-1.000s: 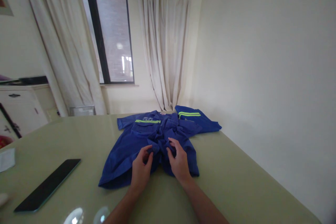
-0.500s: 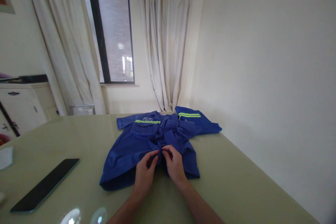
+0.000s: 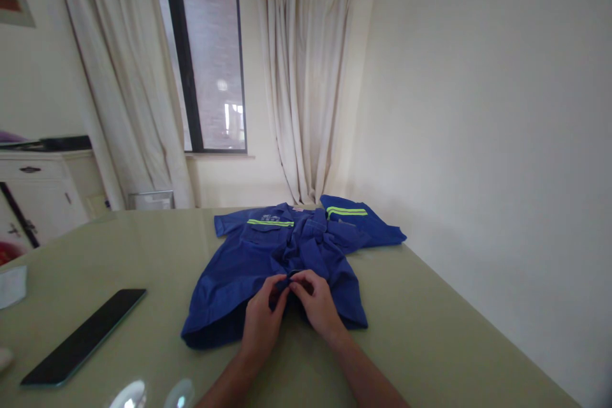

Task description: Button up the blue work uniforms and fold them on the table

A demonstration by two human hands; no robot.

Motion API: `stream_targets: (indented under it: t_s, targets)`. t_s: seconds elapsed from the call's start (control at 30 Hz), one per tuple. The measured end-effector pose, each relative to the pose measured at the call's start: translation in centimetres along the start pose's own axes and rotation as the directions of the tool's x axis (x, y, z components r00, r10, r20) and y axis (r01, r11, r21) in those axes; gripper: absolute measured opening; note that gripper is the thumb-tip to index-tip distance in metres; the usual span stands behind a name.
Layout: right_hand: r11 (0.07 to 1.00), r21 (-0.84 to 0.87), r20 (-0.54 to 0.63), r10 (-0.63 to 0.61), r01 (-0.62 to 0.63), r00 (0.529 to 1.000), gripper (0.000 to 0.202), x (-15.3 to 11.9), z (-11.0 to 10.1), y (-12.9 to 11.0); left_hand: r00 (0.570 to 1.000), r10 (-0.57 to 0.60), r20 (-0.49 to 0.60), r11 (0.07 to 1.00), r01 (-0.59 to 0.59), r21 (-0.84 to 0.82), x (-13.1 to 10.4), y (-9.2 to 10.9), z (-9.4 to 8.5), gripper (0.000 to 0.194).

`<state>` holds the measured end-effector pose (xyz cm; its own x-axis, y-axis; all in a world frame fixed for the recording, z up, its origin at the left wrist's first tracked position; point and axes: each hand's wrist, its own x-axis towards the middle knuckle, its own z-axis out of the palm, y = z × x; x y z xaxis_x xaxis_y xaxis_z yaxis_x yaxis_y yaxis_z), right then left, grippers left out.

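A blue short-sleeved shirt with a yellow-green stripe over its chest pocket lies spread on the pale green table, its middle bunched up. My left hand pinches the front edge of the shirt near its lower middle. Right beside it, my right hand grips the same edge between thumb and fingers, and the fingertips of both hands nearly touch. Whatever small part lies between the fingertips is hidden. Behind the shirt to the right rests another blue garment with a double yellow-green stripe.
A long black flat object lies on the table at the left, with a white sheet beyond it. Two shiny, clear round things sit at the near edge. A white wall runs along the table's right side.
Both hands have drawn slightly toward me and their fingertips have come closer together at the shirt edge. The view has shifted a little.
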<state>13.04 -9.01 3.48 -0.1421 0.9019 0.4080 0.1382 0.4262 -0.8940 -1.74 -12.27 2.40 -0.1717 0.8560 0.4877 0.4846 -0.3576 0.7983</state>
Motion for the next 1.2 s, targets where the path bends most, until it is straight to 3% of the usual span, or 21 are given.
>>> stream_targets:
  t_s: [0.27,0.53,0.77,1.2]
  targets:
    - [0.999,0.023,-0.065,0.027,-0.025,0.998,0.018,0.4,-0.2,0.6,1.0,0.003,0.008,0.999,-0.003,-0.042,0.3,-0.2,0.2,0.026]
    - [0.989,0.117,0.049,0.085,-0.091,0.995,0.014,0.4,-0.1,0.3,1.0,0.015,0.011,0.998,-0.014,-0.061,0.3,-0.2,0.2,0.023]
    - [0.999,0.008,-0.018,0.038,-0.038,0.999,0.007,0.4,-0.1,-0.1,1.0,0.023,0.021,0.998,-0.022,-0.06,0.5,-0.4,0.4,0.022]
    - [0.995,-0.098,0.006,0.025,-0.024,1.0,0.014,0.2,-0.1,-0.7,0.999,-0.019,0.039,1.0,0.019,-0.019,0.6,0.1,0.3,0.021]
